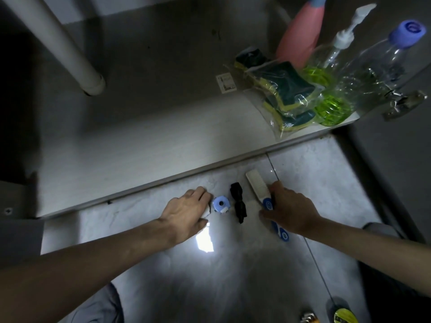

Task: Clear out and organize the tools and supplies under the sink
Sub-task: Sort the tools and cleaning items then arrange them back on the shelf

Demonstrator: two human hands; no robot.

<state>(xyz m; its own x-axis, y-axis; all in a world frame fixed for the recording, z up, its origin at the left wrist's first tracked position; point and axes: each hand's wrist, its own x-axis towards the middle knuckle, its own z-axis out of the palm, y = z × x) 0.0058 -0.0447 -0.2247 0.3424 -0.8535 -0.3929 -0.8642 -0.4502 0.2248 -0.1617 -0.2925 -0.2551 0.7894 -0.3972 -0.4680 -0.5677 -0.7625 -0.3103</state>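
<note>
On the pale tiled floor point(314, 183), just near the cabinet edge, the person is lining up small things in a row. The right hand point(289, 209) is curling its fingers round a flat white scraper-like tool with a blue handle point(257, 186), holding it at the handle while the white blade is pointing far. This tool is looking stiff and light, so I judge the handle is the good place to hold it. The left hand point(190, 206) is lying with its fingers bent over a small white piece point(206, 212); I cannot tell if it is really gripping it. Just right of this hand a round light-blue plastic cap point(221, 204) is standing, and next a small black part point(238, 202), both probably light and easy to pinch.

Inside the cabinet, at the far right, a clear bag of green-and-yellow sponges point(283, 94) is lying soft and crinkly, beside a clear pump bottle with green liquid point(326, 73), a clear bottle with a blue cap point(377, 66) and a pink bottle point(300, 36).
</note>
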